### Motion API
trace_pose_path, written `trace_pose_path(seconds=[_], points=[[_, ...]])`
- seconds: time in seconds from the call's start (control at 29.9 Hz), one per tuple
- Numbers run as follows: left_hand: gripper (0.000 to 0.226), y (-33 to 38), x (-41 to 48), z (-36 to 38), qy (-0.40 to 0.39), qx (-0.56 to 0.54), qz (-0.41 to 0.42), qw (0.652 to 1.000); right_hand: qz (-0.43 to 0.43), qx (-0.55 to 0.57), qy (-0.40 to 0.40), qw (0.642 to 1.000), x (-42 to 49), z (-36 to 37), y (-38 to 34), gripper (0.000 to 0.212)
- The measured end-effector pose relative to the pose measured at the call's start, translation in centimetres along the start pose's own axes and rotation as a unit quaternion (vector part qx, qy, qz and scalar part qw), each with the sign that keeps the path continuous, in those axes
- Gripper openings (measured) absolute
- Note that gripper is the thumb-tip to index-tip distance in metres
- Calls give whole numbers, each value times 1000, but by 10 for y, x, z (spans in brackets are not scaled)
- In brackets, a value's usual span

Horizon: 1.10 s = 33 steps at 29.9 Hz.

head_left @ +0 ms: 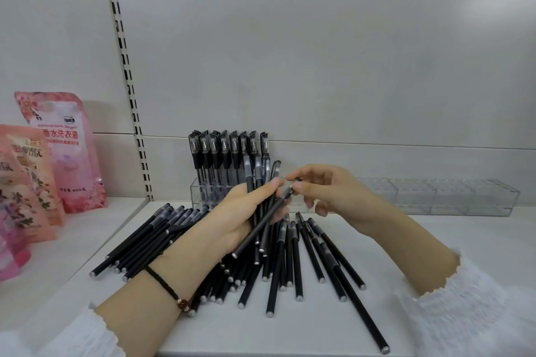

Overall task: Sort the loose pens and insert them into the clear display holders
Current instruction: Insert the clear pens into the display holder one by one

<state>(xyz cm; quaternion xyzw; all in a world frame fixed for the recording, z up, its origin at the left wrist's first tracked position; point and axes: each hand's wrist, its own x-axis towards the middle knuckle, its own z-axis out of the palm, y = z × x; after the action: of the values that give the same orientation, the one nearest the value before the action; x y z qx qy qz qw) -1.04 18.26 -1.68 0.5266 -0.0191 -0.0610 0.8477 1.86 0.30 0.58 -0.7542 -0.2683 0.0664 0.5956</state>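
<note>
Several loose black pens [293, 258] lie fanned out on the white shelf [435, 240]. My left hand [240, 217] grips a bundle of black pens [258, 182] upright above the pile. My right hand [327, 191] pinches the top end of one slanted pen [261, 229] that leans against the bundle. Behind my hands a clear display holder [203, 194] stands with several capped clear-barrel pens [226, 153] upright in it. A row of clear holders [435, 194] without pens stretches to the right along the back wall.
Pink detergent pouches [63, 153] stand at the left on the neighbouring shelf section, past a slotted upright rail [127, 81]. The grey back panel [319, 52] closes the shelf behind. White sleeves cover both forearms; a black bracelet [165, 287] sits on my left wrist.
</note>
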Motion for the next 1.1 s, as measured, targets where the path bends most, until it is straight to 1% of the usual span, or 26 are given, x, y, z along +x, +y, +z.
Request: trace_pose_path(seconds=[0.07,0.23,0.3,0.37,0.43,0.5,0.6,0.63,0.7,0.77,0.83,0.9,0.94,1.0,1.07,1.1], points=[[35,0,-1,0,-24,-8,-12,1000,3,-4,22,1000,1,1,2,15],[26,0,-3,-1,-42,28,-30,998,-10,-24,42,999,2,6,3,21],[25,0,-2,-1,-45,31,-24,998,-9,-20,58,998,2,7,3,20],[28,0,0,-1,-32,11,-8,999,-2,-37,84,996,2,6,4,14],[30,0,3,-3,-5,-14,19,1000,19,-88,104,990,2,6,6,8],[28,3,6,-6,23,-27,38,999,48,-168,90,980,2,10,9,19],[20,5,7,-10,49,-49,29,997,71,-312,43,947,4,21,17,36],[19,5,7,-10,53,-58,26,997,74,-347,30,934,4,25,19,40],[17,4,7,-9,57,-78,24,995,88,-380,12,921,5,28,21,46],[18,5,7,-8,52,-98,18,994,107,-370,3,923,5,27,21,46],[25,6,6,-7,53,-114,14,992,124,-351,-4,928,5,25,18,39],[29,6,6,-7,58,-113,13,992,146,-318,-10,937,5,24,15,34],[28,5,6,-7,59,-110,8,992,159,-289,-12,944,4,24,13,31],[19,3,6,-7,59,-107,-8,993,179,-194,-19,964,2,21,10,22],[15,3,5,-8,55,-96,-26,993,166,-47,-27,985,3,15,6,18],[15,3,5,-8,51,-90,-34,994,152,24,-24,988,4,12,4,16]])
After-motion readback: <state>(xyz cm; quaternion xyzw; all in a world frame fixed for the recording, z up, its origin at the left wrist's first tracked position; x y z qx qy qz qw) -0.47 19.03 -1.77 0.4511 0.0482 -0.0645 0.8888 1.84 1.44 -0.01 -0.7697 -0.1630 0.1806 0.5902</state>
